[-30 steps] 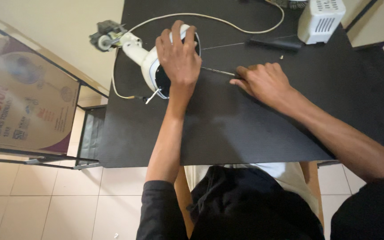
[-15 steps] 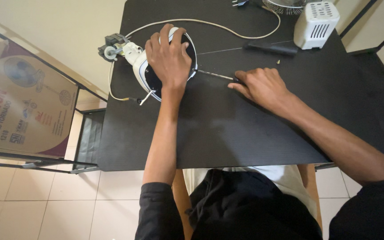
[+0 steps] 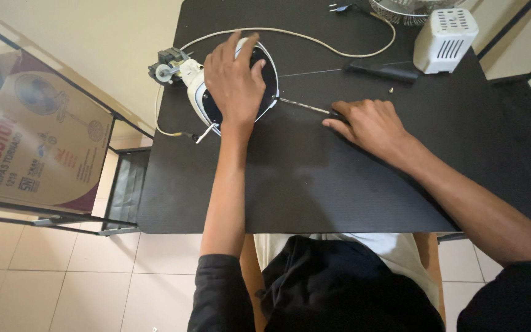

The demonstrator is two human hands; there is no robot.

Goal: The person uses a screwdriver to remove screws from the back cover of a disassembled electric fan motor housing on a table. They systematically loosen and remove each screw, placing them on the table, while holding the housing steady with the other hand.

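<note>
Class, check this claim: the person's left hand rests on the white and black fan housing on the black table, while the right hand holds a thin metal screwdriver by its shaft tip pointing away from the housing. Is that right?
Not quite. In the head view the thin metal screwdriver points toward the white and black fan housing, its tip at the housing's edge. The left hand does rest on the housing on the black table, and the right hand holds the screwdriver.

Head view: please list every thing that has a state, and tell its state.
left hand: pressed flat on fan motor housing
fan motor housing: lying on its side, steadied
right hand: gripping screwdriver
screwdriver: lying level, tip at the housing
power cord: unplugged, loose
white cover: detached, apart
second screwdriver: lying unused
</note>
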